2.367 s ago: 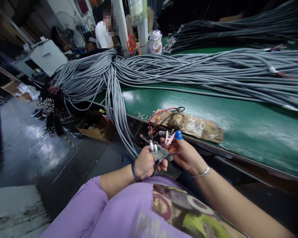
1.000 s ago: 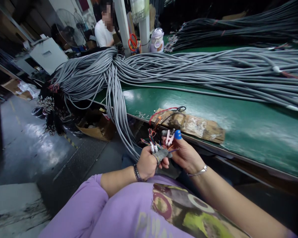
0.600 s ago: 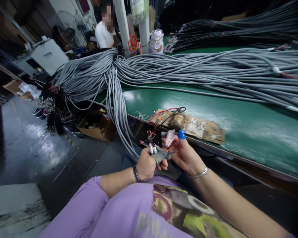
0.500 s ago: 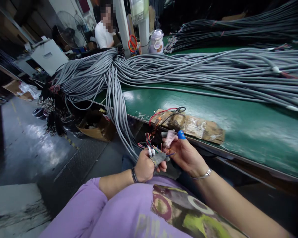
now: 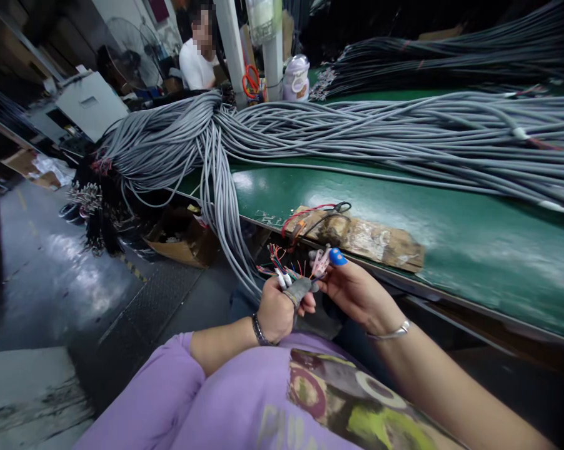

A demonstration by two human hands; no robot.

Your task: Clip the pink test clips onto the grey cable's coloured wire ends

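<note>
My left hand [image 5: 276, 312] is closed around the ends of several grey cables [image 5: 223, 206]; its thumb wears a grey cover [image 5: 298, 291]. Out of that grip fan thin coloured wires [image 5: 277, 255], with white sleeves [image 5: 283, 278] at their base. My right hand [image 5: 350, 287] is right beside it, its thumb in a blue finger cot [image 5: 337, 257] and another finger in a pale pinkish covering [image 5: 320, 262]. Those fingertips are pinched together at the thin wires by the left thumb. Exactly which wire is between them is too small to make out.
A worn wooden board [image 5: 380, 242] with red and black leads lies at the edge of the green table [image 5: 272, 187]. Grey cable bundles [image 5: 380, 134] stretch across the table. Below stands a cardboard box [image 5: 181, 240]. A person [image 5: 195, 62] in white is in the background.
My right hand has moved slightly left, closer to the left hand. Its fingers, more spread before, have come together at the wires. The left hand keeps its grip on the cables.
</note>
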